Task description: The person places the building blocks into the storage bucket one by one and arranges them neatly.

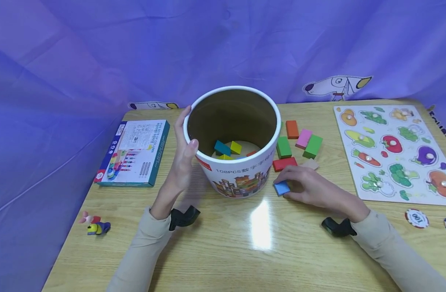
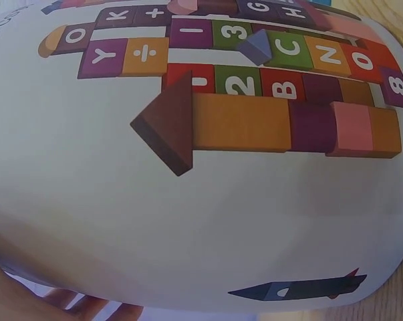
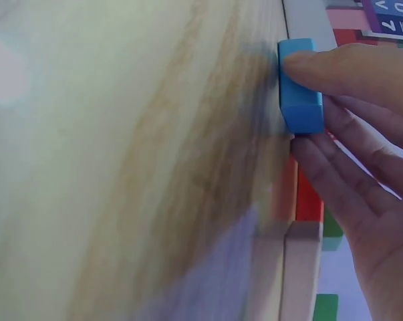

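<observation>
A large white bucket (image 1: pixel 241 162) with a printed block picture stands mid-table; several coloured wooden blocks lie inside, among them a teal block (image 1: pixel 222 147) and a yellow block (image 1: pixel 235 147). My left hand (image 1: pixel 182 162) rests spread against the bucket's left side, thumb at the rim and fingers partly hidden behind the wall. At the bucket's right, my right hand (image 1: pixel 310 186) pinches a blue block (image 1: pixel 281 188) between thumb and fingers, close over the tabletop. In the right wrist view the thumb lies on the blue block (image 3: pixel 300 93).
Beside the bucket lie red (image 1: pixel 285 164), green (image 1: pixel 312 147), pink (image 1: pixel 304 138) and orange (image 1: pixel 292 129) blocks. A vegetable puzzle board (image 1: pixel 381 196) occupies the right, with poker chips (image 1: pixel 416 218) nearer. At left are a flat toy box (image 1: pixel 142 162) and small figures (image 1: pixel 98 228).
</observation>
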